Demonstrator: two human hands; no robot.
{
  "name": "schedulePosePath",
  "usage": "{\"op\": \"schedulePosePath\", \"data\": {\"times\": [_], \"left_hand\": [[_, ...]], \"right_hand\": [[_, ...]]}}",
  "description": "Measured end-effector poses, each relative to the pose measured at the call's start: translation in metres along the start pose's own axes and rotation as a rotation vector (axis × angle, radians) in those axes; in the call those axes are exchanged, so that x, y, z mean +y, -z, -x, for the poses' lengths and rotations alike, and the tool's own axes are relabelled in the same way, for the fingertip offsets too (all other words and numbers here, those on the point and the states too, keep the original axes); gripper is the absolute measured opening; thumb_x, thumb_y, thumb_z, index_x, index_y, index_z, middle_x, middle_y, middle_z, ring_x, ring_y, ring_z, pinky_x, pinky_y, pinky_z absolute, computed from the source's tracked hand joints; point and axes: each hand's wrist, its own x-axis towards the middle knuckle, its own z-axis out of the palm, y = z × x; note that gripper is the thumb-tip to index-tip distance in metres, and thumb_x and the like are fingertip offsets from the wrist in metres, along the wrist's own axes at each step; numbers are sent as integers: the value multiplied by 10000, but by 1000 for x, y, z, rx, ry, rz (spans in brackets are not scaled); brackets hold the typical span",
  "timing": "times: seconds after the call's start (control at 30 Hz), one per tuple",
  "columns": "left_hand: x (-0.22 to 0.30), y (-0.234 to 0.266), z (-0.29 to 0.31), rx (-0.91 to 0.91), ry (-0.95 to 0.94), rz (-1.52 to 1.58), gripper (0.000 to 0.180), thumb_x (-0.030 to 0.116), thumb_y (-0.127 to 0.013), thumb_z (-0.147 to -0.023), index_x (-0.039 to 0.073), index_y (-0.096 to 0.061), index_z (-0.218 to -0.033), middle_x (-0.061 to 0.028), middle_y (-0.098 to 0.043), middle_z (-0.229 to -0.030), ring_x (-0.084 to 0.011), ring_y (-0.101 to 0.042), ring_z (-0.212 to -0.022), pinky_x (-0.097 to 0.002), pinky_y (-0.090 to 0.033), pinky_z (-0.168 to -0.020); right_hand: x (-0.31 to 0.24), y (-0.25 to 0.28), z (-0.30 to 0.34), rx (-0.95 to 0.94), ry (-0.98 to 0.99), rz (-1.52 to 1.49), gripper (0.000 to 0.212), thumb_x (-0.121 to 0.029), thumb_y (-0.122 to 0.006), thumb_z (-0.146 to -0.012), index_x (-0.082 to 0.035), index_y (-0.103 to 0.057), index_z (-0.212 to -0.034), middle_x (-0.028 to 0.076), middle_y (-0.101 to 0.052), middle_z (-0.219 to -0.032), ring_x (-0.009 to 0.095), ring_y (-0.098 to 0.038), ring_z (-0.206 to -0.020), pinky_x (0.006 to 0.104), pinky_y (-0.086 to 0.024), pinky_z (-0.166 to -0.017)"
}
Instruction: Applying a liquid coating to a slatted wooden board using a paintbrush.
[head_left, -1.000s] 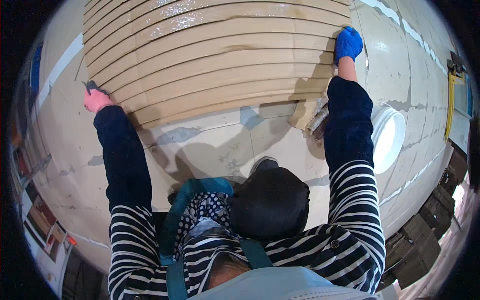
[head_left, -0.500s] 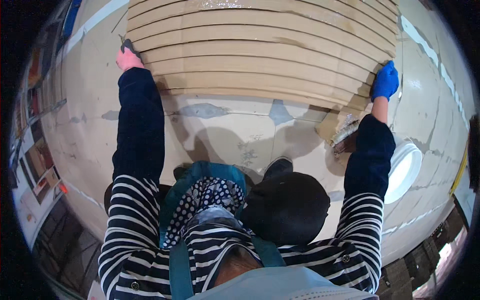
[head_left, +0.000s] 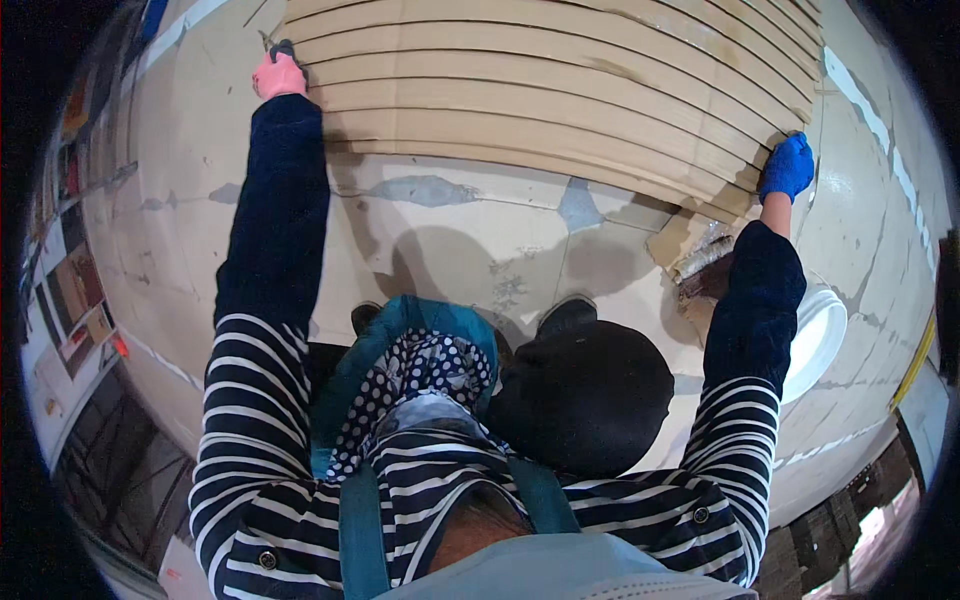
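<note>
A wide set of brown cardboard strips (head_left: 530,95), overlapping in rows with dark lines between them, lies in front of me. My left hand (head_left: 280,74), in a pink glove with dark grey fingertips, is closed at the left ends of the strips. From it pokes a small pointed metallic thing (head_left: 265,40), whose kind I cannot make out. At the right ends, my right hand (head_left: 788,165), gloved in blue, is closed on the near corner. Its fingertips are partly hidden.
Right of my feet, a brush-like thing (head_left: 707,262) with dark brown on it rests on a cardboard scrap (head_left: 672,240). A white bucket (head_left: 818,345) stands beside my right forearm. Grey patches (head_left: 425,190) and white tape (head_left: 855,95) mark the beige floor covering.
The whole view has shifted a little, so strips and floor sit further right, and higher at the left. Both hands stay at the strips' two ends.
</note>
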Motion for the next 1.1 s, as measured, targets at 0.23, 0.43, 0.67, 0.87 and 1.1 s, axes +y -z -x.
{"op": "schedulePosePath", "data": {"times": [0.23, 0.43, 0.67, 0.87, 1.1], "left_hand": [[-9, 31, 2, -432, -665, -474, 420, 237, -490, -803, 20, -473, -1163, -209, -595, -909, -372, -571, -880, -427, -463, -760], [22, 31, 29, -368, -111, -224, 639, 534, -385, -791, -29, -580, -1019, -234, -554, -1072, -354, -539, -1004, -401, -401, -884], [-4, 29, -1, -407, -234, -202, 507, 504, -451, -805, 60, -608, -994, -209, -608, -877, -340, -593, -827, -416, -436, -766], [-53, 67, 20, -1013, 314, 354, 564, 453, -514, -808, 77, -461, -1224, -91, -610, -834, -206, -586, -706, -360, -472, -619], [-58, 82, 45, -1109, 283, 264, 446, 609, -472, -765, 168, -478, -700, 17, -408, -606, -111, -341, -475, -256, -294, -441]], "right_hand": [[20, 18, -5, -273, -62, -37, 557, -432, -283, -895, 11, -618, -857, 261, -602, -835, 401, -579, -804, 442, -444, -688], [4, 23, 7, -192, -36, 233, 637, -471, -229, -890, 36, -613, -870, 274, -597, -863, 406, -566, -861, 455, -426, -750], [0, 25, 26, -173, 98, 244, 402, -287, -271, -900, -8, -552, -828, 230, -610, -788, 375, -587, -798, 453, -451, -723], [21, 62, 37, -314, -76, 67, 560, -459, -319, -857, 13, -603, -759, 253, -598, -822, 381, -576, -831, 419, -437, -741], [28, 70, 64, -490, -131, 322, 737, -619, -309, -788, 30, -627, -930, 286, -563, -972, 381, -545, -967, 416, -407, -852]]}}
